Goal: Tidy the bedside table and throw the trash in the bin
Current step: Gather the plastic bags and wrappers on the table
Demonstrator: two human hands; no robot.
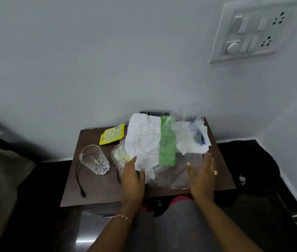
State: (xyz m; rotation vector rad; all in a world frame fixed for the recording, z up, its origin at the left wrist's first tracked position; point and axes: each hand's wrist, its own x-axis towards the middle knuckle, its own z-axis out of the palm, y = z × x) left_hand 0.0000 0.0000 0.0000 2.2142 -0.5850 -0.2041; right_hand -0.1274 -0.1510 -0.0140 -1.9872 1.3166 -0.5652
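Hands were wide, holding nothing: left hand (133, 176) and right hand (203, 176) either side of trash pile (167, 142) on table (98, 194). Bin (253, 164) sat right of right hand. Glass (94, 160) stood near left hand; big scoop could knock it over. Slippery bits might fall.

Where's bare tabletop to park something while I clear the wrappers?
Bare wood lies at the front of the table, between the black cable and the left hand, and in the back-left corner behind the glass, beside the yellow packet. The middle and right are crowded with wrappers.
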